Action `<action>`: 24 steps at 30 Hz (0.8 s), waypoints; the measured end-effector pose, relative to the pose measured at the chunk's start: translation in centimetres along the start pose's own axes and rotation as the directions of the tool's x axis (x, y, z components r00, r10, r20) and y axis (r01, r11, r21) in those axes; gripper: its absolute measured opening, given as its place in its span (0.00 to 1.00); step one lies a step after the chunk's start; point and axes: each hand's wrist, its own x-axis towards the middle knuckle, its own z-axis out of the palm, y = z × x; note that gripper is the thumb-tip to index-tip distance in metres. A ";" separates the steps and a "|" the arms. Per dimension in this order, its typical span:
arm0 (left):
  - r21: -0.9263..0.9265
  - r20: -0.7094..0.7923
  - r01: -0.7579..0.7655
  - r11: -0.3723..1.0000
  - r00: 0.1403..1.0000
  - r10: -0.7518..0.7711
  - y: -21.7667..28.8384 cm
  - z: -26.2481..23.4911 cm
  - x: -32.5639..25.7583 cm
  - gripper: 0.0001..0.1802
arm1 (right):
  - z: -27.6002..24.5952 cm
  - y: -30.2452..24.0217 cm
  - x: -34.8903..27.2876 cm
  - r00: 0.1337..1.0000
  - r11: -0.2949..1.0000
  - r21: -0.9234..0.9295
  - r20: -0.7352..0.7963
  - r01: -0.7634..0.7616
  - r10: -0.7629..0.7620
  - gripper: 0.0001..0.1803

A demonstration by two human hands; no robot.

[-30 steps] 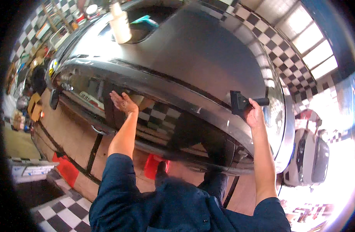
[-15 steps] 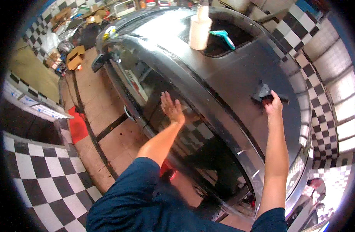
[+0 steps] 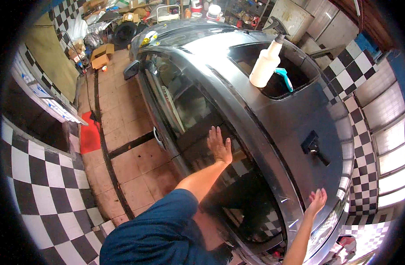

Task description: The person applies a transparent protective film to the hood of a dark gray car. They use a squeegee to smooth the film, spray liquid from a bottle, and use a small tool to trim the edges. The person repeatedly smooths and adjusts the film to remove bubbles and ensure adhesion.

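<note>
My left hand is spread with its palm toward the dark side window of a grey car, apparently resting against the glass near its upper edge. My right hand is empty above the rear part of the car's roof, its fingers loosely bent and apart. Just beyond it a black handled tool with a wide flat head, like a squeegee or scraper, lies on the roof. Farther forward, a whitish spray bottle with a black trigger head stands by the sunroof, beside a teal-handled tool.
A yellow-and-white item rests near the windshield. Cardboard boxes and a tyre are at the far left. A red mat lies on the tiled floor, beside a checkered wall. The side mirror juts out.
My right hand has let go of the black tool on the roof and drawn back toward me. My left hand stays by the window while the view has shifted.
</note>
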 end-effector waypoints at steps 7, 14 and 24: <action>-0.002 -0.011 -0.033 0.999 0.999 0.032 -0.8 -0.5 0.1 0.35 | -0.5 2.7 -12.0 0.767 0.445 -0.665 0.318 0.600 -0.558 0.26; -0.036 0.026 -0.016 0.999 1.000 0.017 1.0 -1.1 0.5 0.36 | 0.1 3.5 -13.3 0.606 0.125 -0.762 0.392 0.636 -0.692 0.25; -0.263 0.081 -0.104 0.959 0.988 0.129 -1.3 -1.6 1.0 0.41 | -4.4 5.5 -9.1 0.453 0.004 -0.685 0.478 0.729 -0.753 0.24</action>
